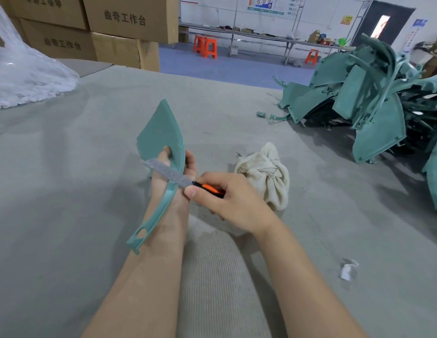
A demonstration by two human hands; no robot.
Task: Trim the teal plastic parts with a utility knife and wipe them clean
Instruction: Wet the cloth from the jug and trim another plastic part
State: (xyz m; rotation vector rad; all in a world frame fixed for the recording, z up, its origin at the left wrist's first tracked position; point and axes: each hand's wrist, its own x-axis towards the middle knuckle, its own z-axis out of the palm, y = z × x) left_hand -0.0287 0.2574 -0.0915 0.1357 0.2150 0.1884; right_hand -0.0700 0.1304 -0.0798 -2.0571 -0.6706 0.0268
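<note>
Hands at work: left hand (172, 174) grips a thin, light, seemingly stiff teal part (159, 140) near its narrow stem, right hand (227, 198) clasping the knife (181, 178) across its edge.

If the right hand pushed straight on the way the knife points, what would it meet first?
Most likely the teal part: the utility knife blade in the right hand crosses its curved rim, with the left hand gripping just behind. Depth between blade and palm is unclear.
</note>
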